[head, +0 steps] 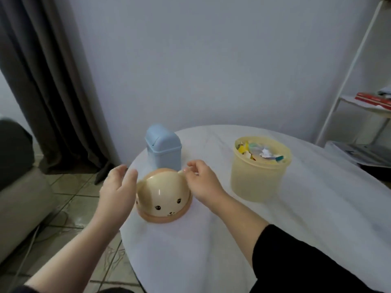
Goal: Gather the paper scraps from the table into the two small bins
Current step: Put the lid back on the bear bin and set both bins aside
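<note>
Paper scraps (261, 154), small torn pieces in white, yellow, teal and other colours, lie heaped to the brim of the translucent pale-yellow plastic tub (258, 182). The tub stands on the right of the round table under a white cloth (296, 218), and no scraps show loose on the cloth. Near the table's left edge stands the round peach plastic bin with a cream dome lid painted as a bear's face (167, 199). Just behind it is the small pale-blue plastic bin with a swing-flap lid (164, 151). Both have their lids on.

The left hand (118, 191) hangs close beside the bear bin's left flank, fingers straight and a little spread, holding nothing. The right hand (203, 182) reaches over the lid's right side. Its thumb and forefinger seem to pinch the small raised ear there, though blur at the fingertips leaves that unsure.

The scraps should be nearly weightless, limp and apt to flutter or cling to skin. They are best taken from the top of the heap in a loose pinch or small handful, closed from above and carried low to the bin. The tub looks thin-walled and light, so it could also be gripped round its wall and tipped. The glossy dome is probably slippery, and the ear or the peach rim offers the surer hold. Opening the bear bin is likely the step in hand.
</note>
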